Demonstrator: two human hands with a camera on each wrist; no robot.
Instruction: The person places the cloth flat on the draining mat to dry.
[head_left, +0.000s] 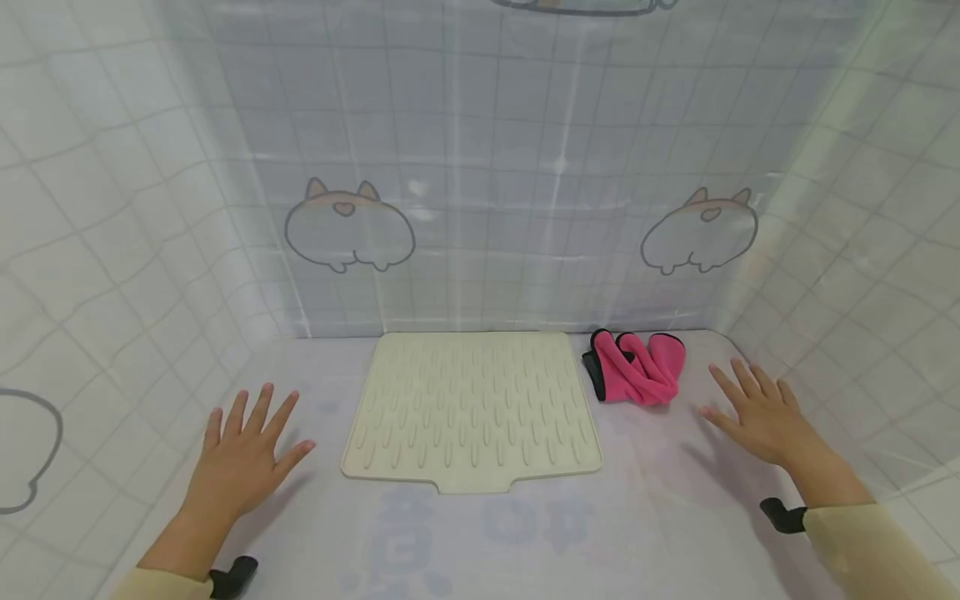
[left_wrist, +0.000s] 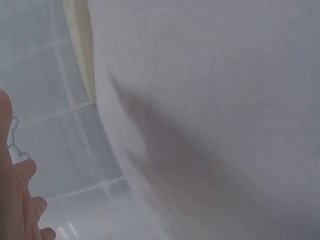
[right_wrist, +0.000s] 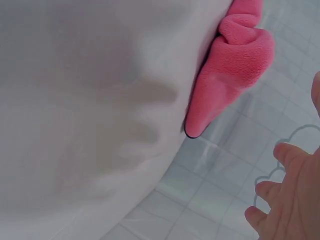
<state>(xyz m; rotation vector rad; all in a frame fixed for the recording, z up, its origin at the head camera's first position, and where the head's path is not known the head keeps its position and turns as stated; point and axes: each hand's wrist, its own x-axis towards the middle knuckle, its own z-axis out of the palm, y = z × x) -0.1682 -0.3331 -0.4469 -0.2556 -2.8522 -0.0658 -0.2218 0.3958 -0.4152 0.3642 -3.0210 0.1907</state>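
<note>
A cream board with rows of raised oval ridges (head_left: 472, 408) lies flat in the middle of the white surface, its short tab toward me. Beside its right edge is a crumpled pink cloth with black edging (head_left: 643, 371), which the right wrist view shows as soft and fuzzy (right_wrist: 235, 65). My left hand (head_left: 238, 462) hovers left of the board with fingers spread, holding nothing. To the right of the cloth, my right hand (head_left: 765, 417) is also spread and holds nothing. Both hands cast shadows on the surface below and touch neither object.
A grid-patterned sheet with cartoon animal drawings forms the back wall (head_left: 510, 167), close behind the board and cloth. Similar side walls (head_left: 97, 250) rise at left and right. Faint bluish marks (head_left: 408, 533) show on the white surface in front of the board.
</note>
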